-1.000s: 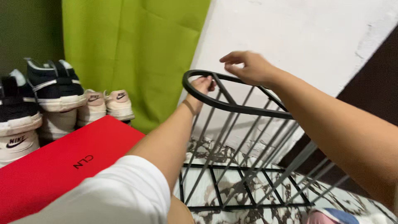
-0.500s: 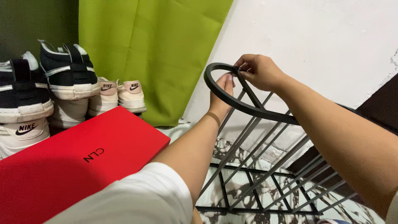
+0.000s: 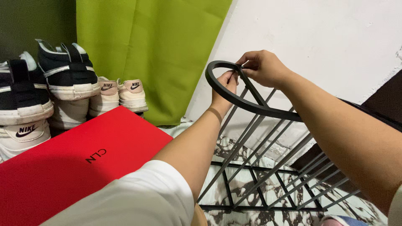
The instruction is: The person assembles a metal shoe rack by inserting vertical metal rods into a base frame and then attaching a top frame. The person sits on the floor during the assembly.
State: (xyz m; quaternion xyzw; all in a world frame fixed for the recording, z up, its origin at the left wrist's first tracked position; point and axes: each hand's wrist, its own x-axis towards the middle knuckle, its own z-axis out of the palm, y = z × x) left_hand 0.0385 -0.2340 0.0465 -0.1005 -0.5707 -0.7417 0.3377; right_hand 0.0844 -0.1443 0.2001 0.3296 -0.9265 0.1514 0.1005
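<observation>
Moved: both hands have come closer together on the top loop of the black metal rack since the earlier pictures, and the view has swung a bit to the right.
Right hand: the right hand sits on top of the loop, its grip pinched shut on something small and thin right at the bar; what it pinches is too small to tell.
Left hand: the left hand reaches up from below, its fingers closed on the same spot of the loop, just touching the other hand.
Rack: it leans tilted against the white wall, with its thin bars running down to the marble floor.
How to do it well: I think the left hand should hold the loop steady so the rack does not wobble or slide down the wall. The right hand should make small, slow moves, with the fingertips staying close to the bar.
Watch out: the rack only leans, so a hard tug could tip it.
Around: a flat red box lies to the left, black and white sneakers are stacked behind it, and a green curtain hangs at the back.
</observation>
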